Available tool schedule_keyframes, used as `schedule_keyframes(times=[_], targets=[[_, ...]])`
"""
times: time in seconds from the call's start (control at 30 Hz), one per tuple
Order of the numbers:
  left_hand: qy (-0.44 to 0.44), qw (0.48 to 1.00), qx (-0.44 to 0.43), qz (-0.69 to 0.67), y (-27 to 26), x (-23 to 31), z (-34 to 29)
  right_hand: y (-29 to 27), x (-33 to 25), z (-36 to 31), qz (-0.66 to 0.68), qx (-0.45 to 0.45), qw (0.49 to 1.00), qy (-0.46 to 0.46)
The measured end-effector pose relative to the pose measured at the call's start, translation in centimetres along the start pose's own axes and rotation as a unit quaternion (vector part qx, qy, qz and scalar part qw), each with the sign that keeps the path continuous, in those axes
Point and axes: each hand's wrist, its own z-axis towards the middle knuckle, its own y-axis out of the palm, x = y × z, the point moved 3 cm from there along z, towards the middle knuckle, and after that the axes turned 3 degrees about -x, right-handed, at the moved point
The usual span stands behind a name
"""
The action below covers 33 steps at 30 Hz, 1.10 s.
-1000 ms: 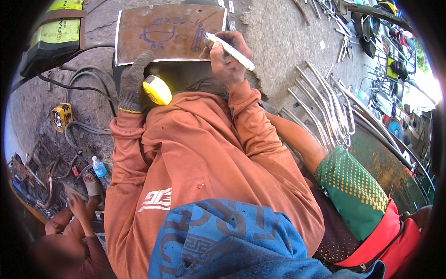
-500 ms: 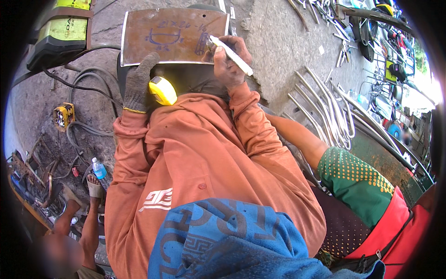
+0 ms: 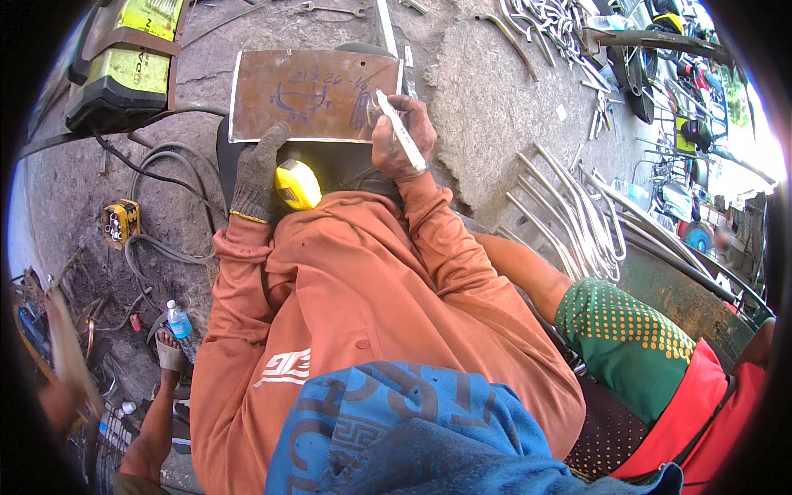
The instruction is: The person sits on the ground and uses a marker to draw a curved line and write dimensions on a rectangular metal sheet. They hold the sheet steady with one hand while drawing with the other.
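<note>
A flat brown board (image 3: 247,91) with a pale edge and blue hand-drawn marks lies across my lap. My left hand (image 3: 261,169), in a dark grey work glove, is closed at the board's lower left edge; its fingers are partly hidden. Right beside that palm is a yellow tape measure (image 3: 298,185); I cannot tell whether the glove grips it or it rests on my lap. In my bare right hand (image 3: 409,139) is a white marker pen (image 3: 402,136), held slantwise with its upper end over the board's right side, by a blue scribbled patch.
Bent metal tubes (image 3: 569,219) lie on the floor at right, near a person in green shorts (image 3: 619,330). At left are a yellow-and-black machine (image 3: 136,70), looped cables (image 3: 169,157), a yellow box (image 3: 121,223), a water bottle (image 3: 178,320) and another person's leg (image 3: 157,412).
The board and both my hands sit lower in the view, as does much of the floor. My right hand still holds the marker over the board. The person at lower left has moved and is blurred.
</note>
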Motion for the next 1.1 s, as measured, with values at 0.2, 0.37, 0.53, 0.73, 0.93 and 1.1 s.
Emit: schedule_keyframes(times=[0.2,0.37,0.53,0.73,0.93,1.1], targets=[[0.032,0.999,0.002,0.043,0.5,-0.5,-0.5,0.2,0.7,0.1,0.015,0.009,1.000,0.005],[0.115,0.984,0.045,0.129,1.3,-0.2,-0.1,0.5,1.3,0.6,0.041,0.016,0.999,0.029],[-0.079,0.996,0.036,-0.015,2.9,-1.3,1.2,0.8,1.9,1.1,0.041,0.009,0.998,0.055],[-0.121,0.986,0.111,-0.010,2.6,2.3,0.6,0.6,1.0,0.0,0.021,0.025,0.999,-0.008],[-0.286,0.943,0.108,-0.131,2.8,1.8,1.6,0.7,1.1,-0.2,0.038,0.034,0.999,-0.006],[-0.218,0.967,0.085,-0.097,2.5,1.1,1.4,0.9,1.5,-0.3,0.043,0.028,0.999,0.017]])
